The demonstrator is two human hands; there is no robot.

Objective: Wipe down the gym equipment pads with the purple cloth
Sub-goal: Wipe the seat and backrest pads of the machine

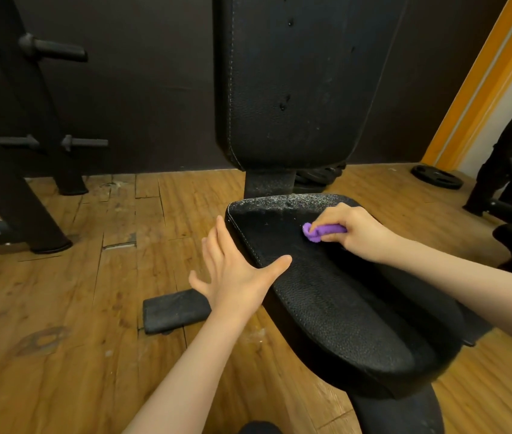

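I'm seeing the right hand (355,233) gripping the bunched purple cloth (322,232) on the seat pad (326,292), while the left hand (233,270) is lying flat, fingers spread, on its edge.

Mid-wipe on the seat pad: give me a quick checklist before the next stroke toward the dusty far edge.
1. Purple cloth gripped by right hand: ok.
2. Cloth touching seat pad: ok.
3. Left hand bracing the pad's left edge, fingers straight: ok.
4. Far edge of the pad wiped: not ok, pale dust shows.
5. Backrest pad wiped: not ok, specks visible.
6. Cloth clean enough: cannot tell.
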